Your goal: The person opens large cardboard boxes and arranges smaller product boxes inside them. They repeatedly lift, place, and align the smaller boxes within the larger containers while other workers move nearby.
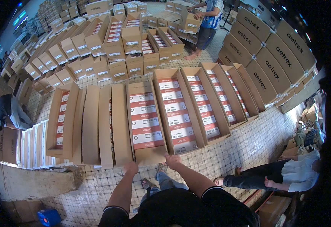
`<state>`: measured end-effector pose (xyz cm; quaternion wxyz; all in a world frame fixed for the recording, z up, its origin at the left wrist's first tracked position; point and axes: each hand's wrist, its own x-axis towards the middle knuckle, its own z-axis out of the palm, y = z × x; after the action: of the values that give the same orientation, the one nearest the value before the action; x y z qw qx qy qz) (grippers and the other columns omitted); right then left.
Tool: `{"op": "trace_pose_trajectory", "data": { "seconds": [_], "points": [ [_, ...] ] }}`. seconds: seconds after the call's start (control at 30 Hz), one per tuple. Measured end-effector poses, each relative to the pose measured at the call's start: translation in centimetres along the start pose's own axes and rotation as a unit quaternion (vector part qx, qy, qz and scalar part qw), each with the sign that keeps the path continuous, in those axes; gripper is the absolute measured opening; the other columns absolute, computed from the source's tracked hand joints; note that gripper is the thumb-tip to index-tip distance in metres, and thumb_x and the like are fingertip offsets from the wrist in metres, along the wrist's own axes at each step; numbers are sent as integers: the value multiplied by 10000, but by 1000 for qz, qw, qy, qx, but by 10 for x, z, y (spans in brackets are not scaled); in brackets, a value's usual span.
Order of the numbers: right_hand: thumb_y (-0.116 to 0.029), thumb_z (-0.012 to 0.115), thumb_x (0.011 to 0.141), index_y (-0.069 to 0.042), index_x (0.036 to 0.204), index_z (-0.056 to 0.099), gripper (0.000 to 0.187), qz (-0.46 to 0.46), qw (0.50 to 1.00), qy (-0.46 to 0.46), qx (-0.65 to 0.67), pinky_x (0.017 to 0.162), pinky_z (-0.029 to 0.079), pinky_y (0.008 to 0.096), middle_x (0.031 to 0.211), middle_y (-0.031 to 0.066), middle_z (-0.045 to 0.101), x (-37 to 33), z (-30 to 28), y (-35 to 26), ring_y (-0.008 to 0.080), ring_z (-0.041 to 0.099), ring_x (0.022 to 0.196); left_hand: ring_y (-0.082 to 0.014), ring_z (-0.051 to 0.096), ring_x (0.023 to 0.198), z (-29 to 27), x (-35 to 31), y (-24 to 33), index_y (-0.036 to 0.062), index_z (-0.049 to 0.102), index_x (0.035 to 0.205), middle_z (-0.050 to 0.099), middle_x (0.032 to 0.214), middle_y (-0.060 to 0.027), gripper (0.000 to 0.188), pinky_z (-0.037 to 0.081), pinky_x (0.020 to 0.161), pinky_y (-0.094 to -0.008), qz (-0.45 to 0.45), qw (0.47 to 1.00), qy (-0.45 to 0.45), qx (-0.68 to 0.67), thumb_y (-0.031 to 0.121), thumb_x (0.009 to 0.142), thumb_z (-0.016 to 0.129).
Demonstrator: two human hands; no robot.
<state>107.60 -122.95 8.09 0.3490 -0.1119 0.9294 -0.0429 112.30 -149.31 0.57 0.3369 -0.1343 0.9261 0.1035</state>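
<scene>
In front of me stands a long open cardboard carton [151, 157] with a row of red-and-white shoe boxes [145, 122] inside. My left hand [131, 167] is closed at its near left corner. The near right corner is in my right hand [173, 161], fingers wrapped at the edge. Right beside it sits another open carton [158, 89], filled with similar boxes. On the left, a carton with its flaps raised [120, 128] stands close to the held one. My fingertips are partly hidden behind the cardboard.
More open cartons [226, 130] continue rightward, with further rows behind. Closed cartons [271, 68] are stacked at the far right. One person [210, 19] handles a carton at the back, another [301, 172] stands at right, a third [12, 109] bends at left. The floor is tiled [218, 160].
</scene>
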Motion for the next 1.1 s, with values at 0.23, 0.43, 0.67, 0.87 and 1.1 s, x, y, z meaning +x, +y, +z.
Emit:
{"op": "trace_pose_trajectory", "data": {
  "seconds": [0.23, 0.43, 0.67, 0.87, 1.1],
  "points": [
    [-295, 307, 978, -165, 1279, 441, 354, 21, 998, 16, -59, 854, 479, 477, 1086, 182, 635, 21, 38, -11, 340, 622, 1012, -349, 586, 1078, -9, 11, -1, 56, 646, 1098, 599, 1187, -176, 484, 459, 904, -461, 19, 997, -59, -45, 447, 914, 426],
    [-219, 330, 967, -134, 1292, 427, 349, 64, 998, 12, 14, 793, 517, 429, 1053, 183, 637, 0, 18, 10, 329, 652, 915, -347, 565, 1109, -34, -14, 0, 52, 645, 1097, 604, 1170, -185, 504, 444, 916, -460, -22, 998, -34, -38, 470, 916, 428],
    [-355, 419, 932, -139, 1407, 323, 531, 39, 996, -53, 60, 813, 507, 472, 1096, 166, 631, 11, -8, -36, 342, 646, 923, -318, 583, 1091, -45, -19, 5, 60, 648, 1081, 613, 1151, -184, 476, 455, 902, -434, -45, 997, -43, -38, 446, 901, 437],
    [-319, 553, 857, -90, 1376, 356, 600, -110, 973, 57, 196, 1021, 335, 518, 1353, 255, 384, 89, -5, -88, 418, 371, 1265, -380, 576, 1065, -58, -22, 2, 22, 630, 1086, 619, 1090, -231, 623, 418, 922, -501, -27, 992, -112, -47, 523, 934, 294],
    [-342, 629, 779, 2, 1289, 428, 647, -142, 989, -3, 26, 1063, 233, 576, 1377, 271, 327, 149, 23, -62, 432, 274, 1314, -374, 580, 1058, -71, -24, 10, 71, 630, 1112, 627, 1093, -213, 616, 413, 925, -509, -73, 986, -146, -24, 531, 935, 262]
  ]
}}
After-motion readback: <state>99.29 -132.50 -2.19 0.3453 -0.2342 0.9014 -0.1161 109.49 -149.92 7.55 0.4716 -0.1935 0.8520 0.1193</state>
